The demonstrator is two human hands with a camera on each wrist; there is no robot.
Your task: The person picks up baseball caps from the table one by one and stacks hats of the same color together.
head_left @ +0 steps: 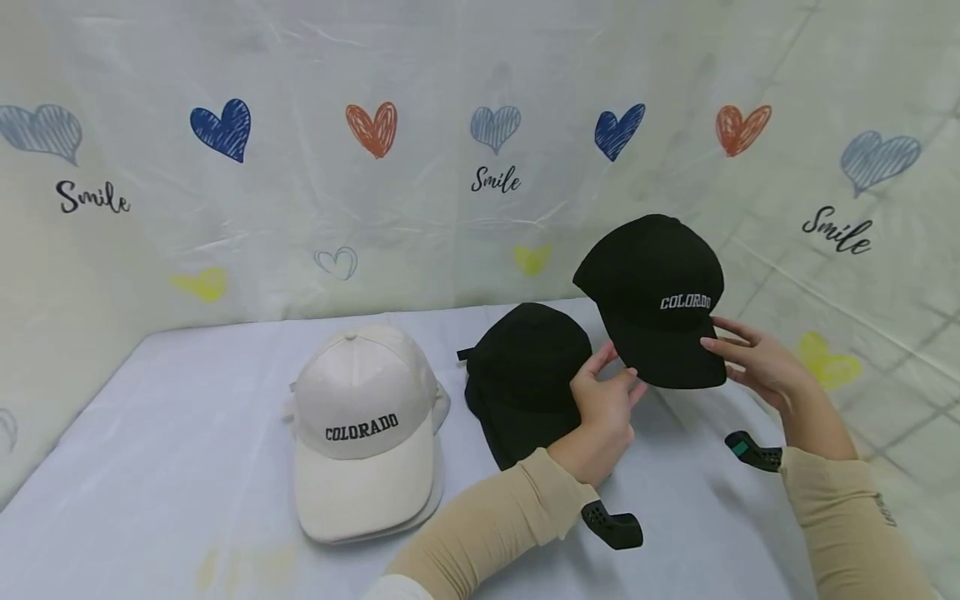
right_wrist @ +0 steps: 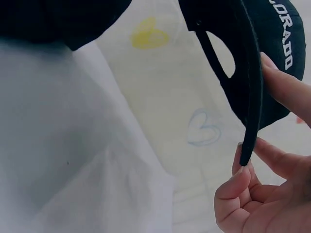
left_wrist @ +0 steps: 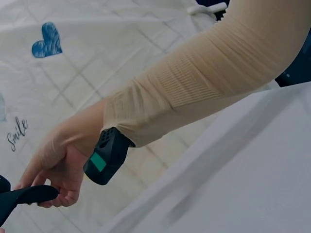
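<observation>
A black baseball cap [head_left: 654, 283] with white lettering hangs above the right part of the table, tilted, crown up and brim towards me. My left hand [head_left: 606, 408] pinches the left edge of its brim. At the brim's right edge my right hand [head_left: 765, 367] grips with its fingers on both faces, which the right wrist view shows close up on the brim [right_wrist: 253, 87]. Another black cap [head_left: 525, 375] sits on the table, partly behind my left hand. To its left lies a cream cap [head_left: 360, 400] marked COLORADO, with another pale brim showing beneath it.
A white cloth covers the table [head_left: 187, 467]. Behind it hangs a pale wall sheet [head_left: 420, 208] printed with hearts and the word Smile. Each wrist carries a small black device [head_left: 615, 527].
</observation>
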